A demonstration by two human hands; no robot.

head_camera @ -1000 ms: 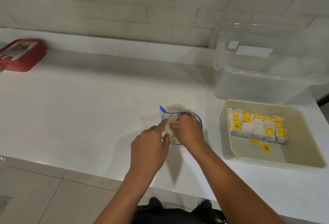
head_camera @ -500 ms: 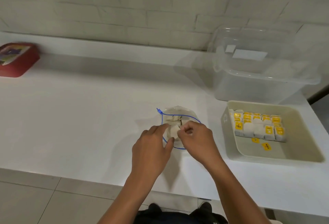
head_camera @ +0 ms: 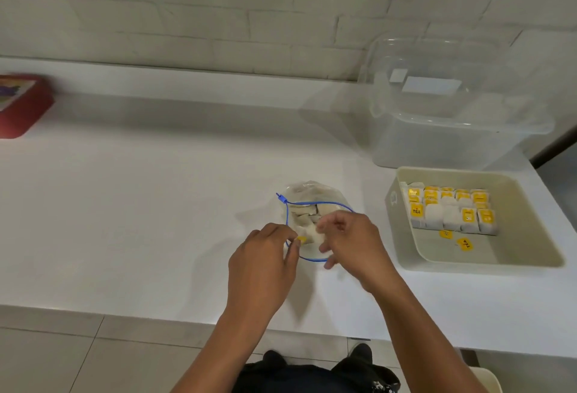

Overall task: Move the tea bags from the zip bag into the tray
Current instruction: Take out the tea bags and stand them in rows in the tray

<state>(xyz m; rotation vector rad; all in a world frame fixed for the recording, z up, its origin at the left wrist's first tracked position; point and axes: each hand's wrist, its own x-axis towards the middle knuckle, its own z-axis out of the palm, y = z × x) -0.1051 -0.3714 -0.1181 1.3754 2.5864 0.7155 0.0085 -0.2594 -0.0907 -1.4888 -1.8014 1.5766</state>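
Both hands are over the mouth of the zip bag (head_camera: 315, 202), which lies flat on the white counter (head_camera: 150, 205) with its blue zip rim spread into a wide loop facing the person. The left hand (head_camera: 262, 270) sits at the near left edge of that opening, fingers curled, thumb and forefinger pinching at the rim right beside a small yellow tag (head_camera: 301, 239); whether the pinch is on the bag's edge or on the tag itself I cannot tell, the fingers cover the spot. The right hand (head_camera: 356, 249) is at the near right side of the opening, blurred, fingers curled in over a pale tea bag (head_camera: 313, 236) at the bag's mouth, and it appears to grip it, though the blur leaves that unsure. Deeper in the zip bag, more pale tea bags (head_camera: 304, 213) lie heaped behind the rim. Off to the right, well apart from the hands, the beige tray (head_camera: 530, 224) sits on the counter with rows of tea bags (head_camera: 449, 211) stood upright along its far left side, yellow tags on top, and 2 loose yellow tags (head_camera: 456, 239) lying on the bare tray floor in front of them. Behind the tray stands a clear plastic tub (head_camera: 449, 130), and a red box (head_camera: 22, 108) rests at the far left edge of the counter.
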